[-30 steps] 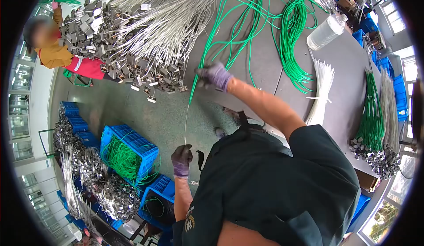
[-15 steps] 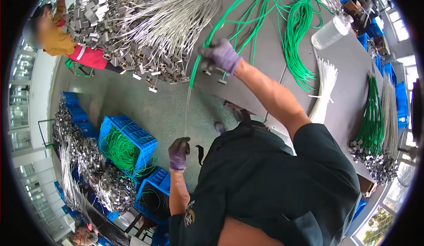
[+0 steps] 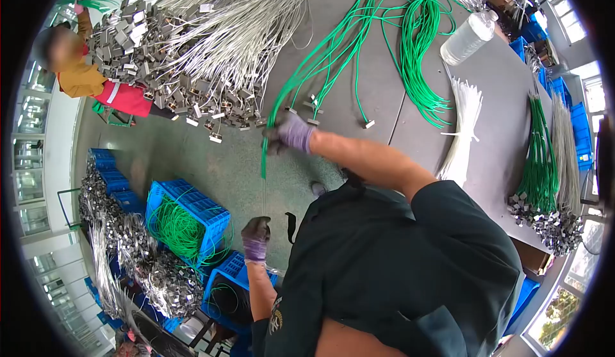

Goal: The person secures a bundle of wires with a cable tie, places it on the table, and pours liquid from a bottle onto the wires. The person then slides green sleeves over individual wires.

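Note:
Fingers of my right hand (image 3: 291,133), in a grey and purple glove, are wrapped around a bundle of green cables (image 3: 274,104). The cables' cut ends hang just below it, past the table edge. Lower down, my left hand (image 3: 256,235), gloved alike, is closed on a thin pale strand (image 3: 263,197) that runs up towards those ends. Whether the strand joins the cables is too fine to make out. Small metal connectors (image 3: 368,124) show at the other ends of some green cables on the grey table (image 3: 359,30).
Clear wires (image 3: 237,30) with metal connectors heap at the table's left. Another green cable bundle (image 3: 419,49), a plastic bottle (image 3: 469,37) and a tied white bundle (image 3: 462,120) lie rightward. Blue crates (image 3: 192,210) stand on the floor. A co-worker (image 3: 86,75) is at far left.
My right hand has moved down and left, drawing the green cables past the table edge and closer to my left hand. My left hand stays closed, slightly lower.

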Demonstrator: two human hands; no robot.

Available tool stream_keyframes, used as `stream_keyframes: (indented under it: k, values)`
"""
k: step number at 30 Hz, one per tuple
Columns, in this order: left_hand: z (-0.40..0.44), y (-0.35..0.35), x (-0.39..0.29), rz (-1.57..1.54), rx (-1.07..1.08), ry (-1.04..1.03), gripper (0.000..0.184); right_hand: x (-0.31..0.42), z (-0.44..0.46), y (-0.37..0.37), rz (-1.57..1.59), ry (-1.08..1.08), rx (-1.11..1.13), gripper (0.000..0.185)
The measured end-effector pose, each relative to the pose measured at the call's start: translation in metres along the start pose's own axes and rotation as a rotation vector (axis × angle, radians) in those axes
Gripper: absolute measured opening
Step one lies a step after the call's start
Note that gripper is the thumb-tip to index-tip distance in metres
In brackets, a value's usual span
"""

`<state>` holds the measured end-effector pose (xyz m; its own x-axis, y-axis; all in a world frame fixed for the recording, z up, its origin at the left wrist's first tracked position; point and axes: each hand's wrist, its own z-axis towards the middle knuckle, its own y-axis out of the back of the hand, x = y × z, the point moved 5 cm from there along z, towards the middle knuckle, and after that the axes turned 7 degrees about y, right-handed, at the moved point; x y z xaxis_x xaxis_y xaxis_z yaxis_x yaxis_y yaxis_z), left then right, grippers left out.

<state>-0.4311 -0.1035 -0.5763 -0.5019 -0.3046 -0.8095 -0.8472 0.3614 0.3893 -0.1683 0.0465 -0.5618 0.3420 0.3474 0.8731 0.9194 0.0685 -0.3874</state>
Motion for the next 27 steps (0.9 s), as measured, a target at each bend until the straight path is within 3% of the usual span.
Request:
stream_keyframes:
  k: [1,2,4,5,11,13,16,18,20,24,26,27]
  values:
    - [-0.005,-0.002,-0.016,-0.168,0.007,0.193,0.018,0.032,-0.002,0.001,-0.034,0.000,-0.040,0.020]
    - [-0.007,-0.002,-0.030,-0.174,0.004,0.120,0.023,0.058,0.007,0.011,-0.302,0.359,0.036,0.021]
    - [-0.006,-0.001,-0.027,-0.183,-0.014,-0.020,0.026,0.092,0.011,0.025,-0.300,0.388,0.011,0.021]
    - [-0.006,-0.002,-0.030,-0.206,-0.024,-0.007,0.027,0.099,0.005,0.029,-0.045,0.048,-0.095,0.021]
    - [0.004,-0.019,0.040,-0.153,0.001,0.258,0.015,-0.016,0.010,0.053,0.045,-0.106,-0.209,0.021]
    - [-0.001,-0.017,0.050,-0.171,0.010,0.296,0.015,-0.035,-0.005,0.039,0.025,-0.110,-0.168,0.021]
    - [-0.002,-0.014,0.043,-0.061,0.050,0.167,0.016,-0.049,-0.016,0.018,-0.027,-0.118,-0.120,0.022]
    - [-0.004,-0.008,0.042,-0.213,0.014,0.279,0.015,-0.049,-0.011,0.018,-0.051,-0.116,-0.050,0.021]
    - [-0.005,-0.005,0.022,-0.169,0.029,0.324,0.015,-0.029,-0.007,0.019,0.031,-0.023,-0.090,0.019]
    - [-0.004,-0.001,0.002,0.017,0.001,0.089,0.018,-0.013,0.020,0.024,0.029,-0.048,-0.212,0.024]
    - [-0.004,0.003,0.010,-0.176,-0.067,0.209,0.020,0.005,0.033,-0.003,0.019,0.040,-0.183,0.020]
    - [-0.003,0.007,0.012,-0.209,-0.085,0.126,0.025,0.018,0.039,-0.021,-0.003,0.099,-0.168,0.020]
